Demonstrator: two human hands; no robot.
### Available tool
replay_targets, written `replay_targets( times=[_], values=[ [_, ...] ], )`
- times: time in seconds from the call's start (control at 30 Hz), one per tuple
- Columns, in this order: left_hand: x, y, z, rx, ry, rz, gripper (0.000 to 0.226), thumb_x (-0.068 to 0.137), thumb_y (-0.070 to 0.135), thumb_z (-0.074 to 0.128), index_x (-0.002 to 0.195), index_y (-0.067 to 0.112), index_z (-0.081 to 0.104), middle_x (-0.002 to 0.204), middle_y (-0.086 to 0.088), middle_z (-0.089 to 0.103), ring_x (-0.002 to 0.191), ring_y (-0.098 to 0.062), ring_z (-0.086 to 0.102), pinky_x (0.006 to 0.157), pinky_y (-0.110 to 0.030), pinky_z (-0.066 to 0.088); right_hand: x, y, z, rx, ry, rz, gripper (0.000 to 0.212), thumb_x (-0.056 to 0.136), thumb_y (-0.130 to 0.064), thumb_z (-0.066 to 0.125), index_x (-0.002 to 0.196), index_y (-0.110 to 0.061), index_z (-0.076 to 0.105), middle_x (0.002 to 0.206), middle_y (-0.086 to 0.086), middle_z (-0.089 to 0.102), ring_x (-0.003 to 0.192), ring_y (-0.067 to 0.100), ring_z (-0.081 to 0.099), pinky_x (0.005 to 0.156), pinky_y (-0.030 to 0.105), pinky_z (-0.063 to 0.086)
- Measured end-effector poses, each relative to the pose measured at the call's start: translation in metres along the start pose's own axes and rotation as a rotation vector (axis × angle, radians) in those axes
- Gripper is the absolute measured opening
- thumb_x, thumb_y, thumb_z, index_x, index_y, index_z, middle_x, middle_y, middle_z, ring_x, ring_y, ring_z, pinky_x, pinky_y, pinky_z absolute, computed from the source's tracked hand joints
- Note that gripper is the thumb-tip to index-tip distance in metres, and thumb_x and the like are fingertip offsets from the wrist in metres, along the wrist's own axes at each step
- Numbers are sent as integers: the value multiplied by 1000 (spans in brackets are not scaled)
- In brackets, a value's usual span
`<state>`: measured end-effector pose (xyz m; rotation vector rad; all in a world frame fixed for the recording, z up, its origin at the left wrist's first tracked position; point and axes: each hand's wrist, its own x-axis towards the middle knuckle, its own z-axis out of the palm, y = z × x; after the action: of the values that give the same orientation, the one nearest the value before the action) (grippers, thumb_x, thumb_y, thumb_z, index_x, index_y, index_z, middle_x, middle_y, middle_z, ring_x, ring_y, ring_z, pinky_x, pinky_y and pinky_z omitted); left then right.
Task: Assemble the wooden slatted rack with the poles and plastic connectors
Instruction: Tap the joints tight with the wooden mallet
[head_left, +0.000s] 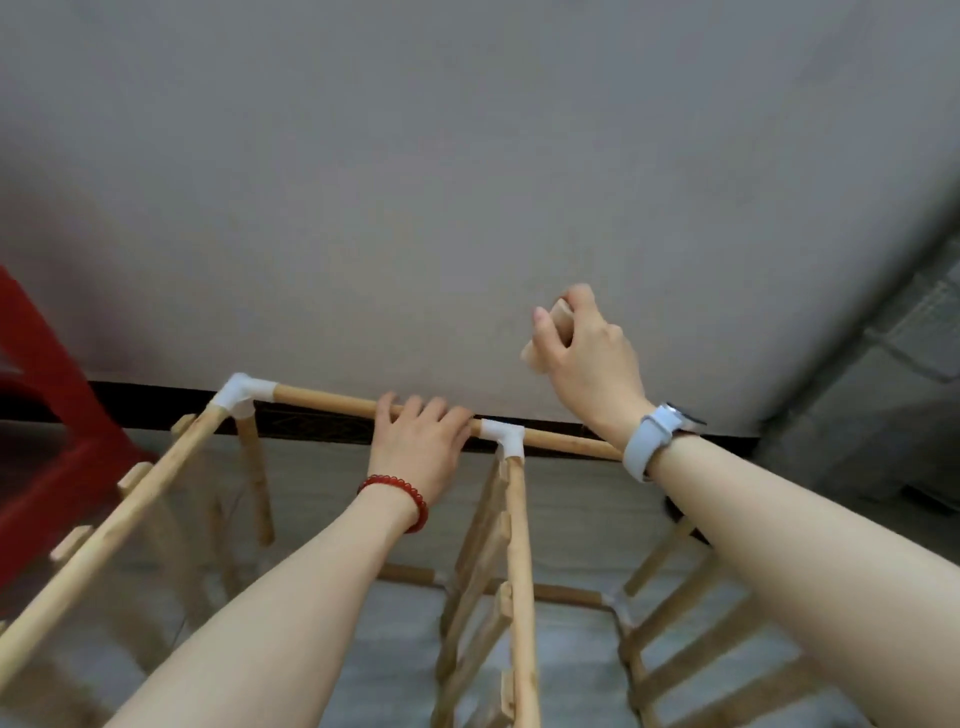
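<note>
A partly built wooden rack stands below me against the wall. Its top back pole (332, 402) runs from a white corner connector (241, 393) on the left to a white T connector (503, 434) in the middle and on under my right wrist. My left hand (418, 441), with a red bead bracelet, curls over this pole just left of the T connector. My right hand (584, 343), with a light blue watch, is raised above the pole and grips a short wooden piece (545, 338). Slatted side frames (511, 597) slope down toward me.
A grey wall (467, 182) fills the upper view, with a dark skirting board (322, 426) behind the rack. A red plastic stool (47, 415) stands at the left. Lower poles (566, 595) and more slats (691, 639) lie at the right over the pale floor.
</note>
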<state>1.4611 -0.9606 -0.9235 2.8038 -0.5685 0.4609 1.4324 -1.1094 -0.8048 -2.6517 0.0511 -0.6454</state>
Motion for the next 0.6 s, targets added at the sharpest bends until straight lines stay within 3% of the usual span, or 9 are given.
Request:
replay_targets(
  times=[0.1,0.23,0.27,0.3,0.37,0.4,0.47,0.53,0.6],
  values=[
    [-3,-1,9,-88,165,29,19,94,30,49,103,26,66,94,1,64,93,-27,57,95,-42,22,3,2,19,-148,-160,-37,35,98,-41,38,115,-12,44,95,15,63,93,41,56,68,37,33],
    [-5,1,13,-109,254,17,9,87,23,61,92,23,68,82,2,64,83,-26,59,94,-44,26,26,2,3,141,301,-92,38,99,-38,35,117,-5,43,72,0,60,79,42,59,61,35,32],
    [-6,2,14,-100,264,20,8,86,23,62,92,24,68,82,3,64,83,-25,60,95,-44,26,18,4,6,108,315,-84,41,98,-37,34,121,-4,41,76,4,63,78,42,60,61,38,37],
    [-6,1,14,-92,276,20,8,85,23,63,92,24,68,81,3,65,83,-24,60,95,-44,25,3,8,18,-19,229,-72,45,99,-37,32,128,-3,37,83,10,66,80,41,61,64,41,42],
    [-6,1,14,-91,293,19,8,82,22,68,90,23,69,79,3,65,80,-25,61,93,-43,23,-34,17,41,-368,-159,-40,43,101,-38,29,133,-9,32,94,16,66,88,40,62,71,41,43],
    [-6,1,14,-92,303,25,9,80,21,70,89,23,69,77,3,64,78,-25,62,92,-42,24,-38,22,42,-389,-218,-40,40,100,-39,29,130,-12,34,94,17,66,89,41,62,71,41,43],
    [-4,1,15,-94,327,33,11,77,20,72,87,24,69,75,4,63,74,-24,61,90,-41,24,-12,27,25,-213,-37,-56,38,99,-40,34,122,-11,40,86,14,67,81,44,61,66,40,40],
    [-3,0,17,-97,345,33,11,78,21,72,88,24,69,75,4,63,75,-23,61,90,-41,23,11,25,7,104,294,-109,36,97,-39,39,116,-8,44,77,-7,66,68,34,60,57,32,37],
    [-2,-2,19,-98,336,25,11,80,21,69,91,24,69,78,5,64,78,-23,61,92,-41,22,0,19,12,258,317,-94,34,97,-35,39,116,-6,42,75,-12,63,65,26,59,60,35,44]
  ],
)
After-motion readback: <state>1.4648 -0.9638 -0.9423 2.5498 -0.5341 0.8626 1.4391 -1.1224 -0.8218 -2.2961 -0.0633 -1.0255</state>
